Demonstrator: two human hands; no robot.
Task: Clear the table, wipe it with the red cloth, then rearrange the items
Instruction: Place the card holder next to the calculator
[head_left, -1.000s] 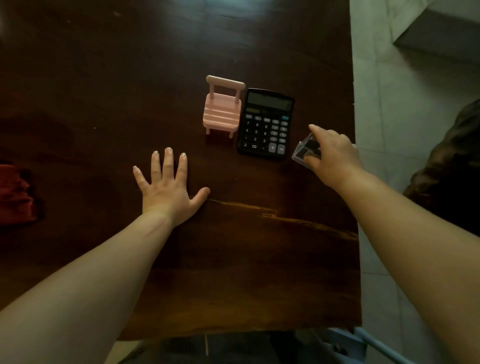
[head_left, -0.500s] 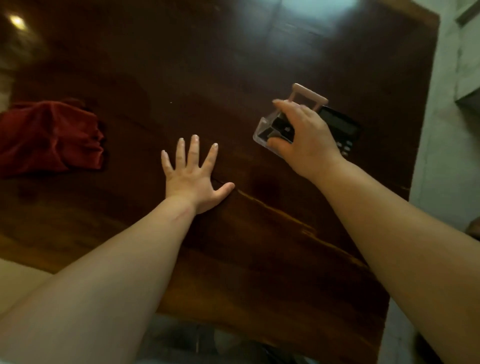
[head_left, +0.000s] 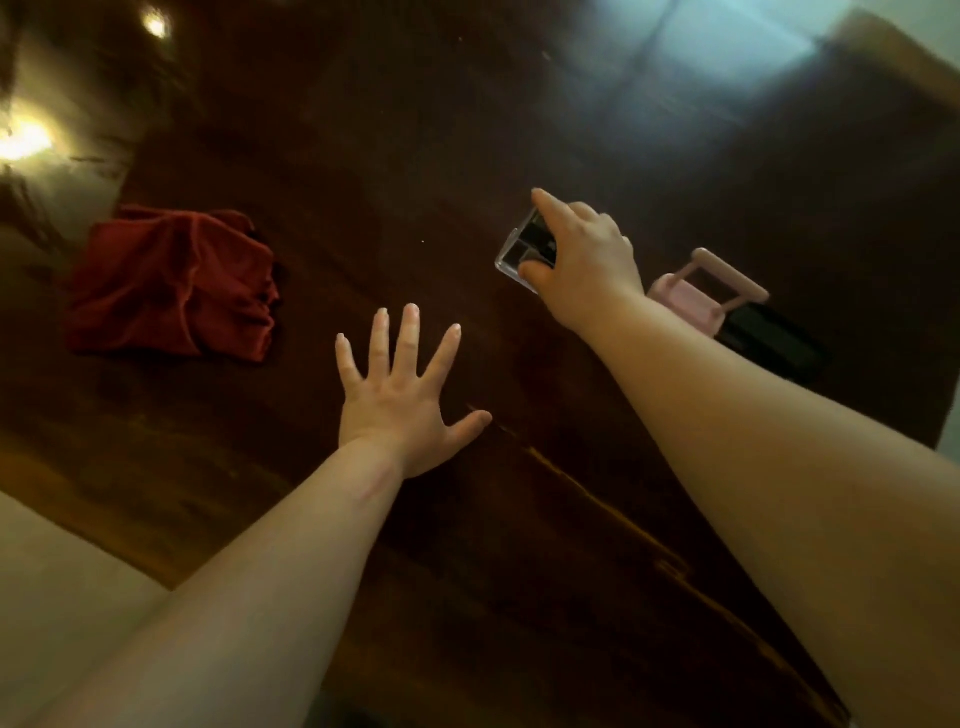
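Note:
My right hand (head_left: 587, 262) grips a small clear case with dark contents (head_left: 524, 247) over the middle of the dark wooden table (head_left: 467, 130). Flat on the table, fingers spread, lies my left hand (head_left: 405, 395), holding nothing. A crumpled red cloth (head_left: 171, 283) lies at the left of the table. Behind my right wrist stands a small pink toy chair (head_left: 696, 296), and beside it a black calculator (head_left: 774, 343) lies partly hidden by my forearm.
The table's right edge meets a pale floor (head_left: 950, 441). Its near left edge borders a pale surface (head_left: 47, 597). Bright light reflections show at the far left (head_left: 21, 137) and on the far table top (head_left: 727, 47).
My right hand has carried the clear case leftward, away from the calculator and chair, toward the table's middle. The view has swung left, bringing the red cloth into sight. My left hand stayed flat.

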